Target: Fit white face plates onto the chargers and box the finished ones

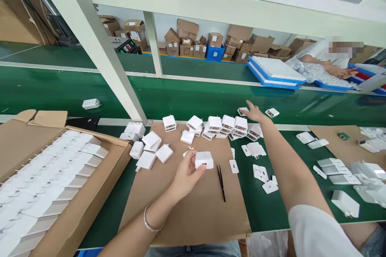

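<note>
- We find the left hand (187, 173) above the cardboard sheet (193, 209) on the bench (265, 204), its fingers closed round a white charger body (204, 160), held clear of the sheet.
- We find the right hand (252, 111) stretched to the far edge, fingers spread, resting on a charger unit (242, 110) on the green belt (187, 98); a firm grasp cannot be confirmed.
- A row of charger units (227, 125) stands just beside that hand. In our judgement a careless sweep of the forearm could topple the row.
- Black tweezers (221, 182) lie near the left hand, loose cover plates (261, 173) beyond; a dropped body could scatter them.
- An open carton (99, 192) of white parts sits at left.
- Another person's hands (345, 73) work well apart.
</note>
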Action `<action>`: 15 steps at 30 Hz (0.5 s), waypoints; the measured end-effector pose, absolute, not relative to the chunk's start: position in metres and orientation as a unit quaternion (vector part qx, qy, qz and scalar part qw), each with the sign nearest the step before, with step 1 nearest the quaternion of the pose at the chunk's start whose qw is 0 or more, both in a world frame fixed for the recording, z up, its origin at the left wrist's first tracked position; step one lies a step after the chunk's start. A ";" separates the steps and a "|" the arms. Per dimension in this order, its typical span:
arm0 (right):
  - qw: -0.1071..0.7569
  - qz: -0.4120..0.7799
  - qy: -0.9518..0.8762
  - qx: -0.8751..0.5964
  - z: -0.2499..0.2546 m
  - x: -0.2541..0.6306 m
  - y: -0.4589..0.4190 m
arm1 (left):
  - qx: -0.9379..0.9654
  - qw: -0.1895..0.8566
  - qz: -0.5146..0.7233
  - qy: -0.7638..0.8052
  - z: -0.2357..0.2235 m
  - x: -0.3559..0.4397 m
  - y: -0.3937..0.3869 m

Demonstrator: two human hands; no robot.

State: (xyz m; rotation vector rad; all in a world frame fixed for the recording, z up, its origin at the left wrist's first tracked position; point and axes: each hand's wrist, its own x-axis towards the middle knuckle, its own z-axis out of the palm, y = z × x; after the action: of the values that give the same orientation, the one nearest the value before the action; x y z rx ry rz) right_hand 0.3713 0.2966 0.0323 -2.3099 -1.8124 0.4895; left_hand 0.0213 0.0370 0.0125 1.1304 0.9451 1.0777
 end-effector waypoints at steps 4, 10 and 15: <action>0.032 0.166 -0.618 -0.768 0.013 0.372 0.307 | 0.527 0.587 0.441 0.429 0.015 0.021 0.034; 0.011 0.198 -0.670 -0.716 0.031 0.405 0.286 | 0.532 0.583 0.412 0.455 0.019 0.026 0.031; 0.049 0.235 -0.711 -0.661 0.056 0.438 0.232 | 0.532 0.588 0.398 0.461 0.017 0.030 0.028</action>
State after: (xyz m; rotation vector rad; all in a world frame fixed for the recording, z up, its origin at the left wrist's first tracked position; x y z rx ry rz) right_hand 0.4379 0.2320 0.0559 -2.0129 -2.1659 0.7171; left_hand 0.0299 0.0280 0.0168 1.2388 1.0747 0.9280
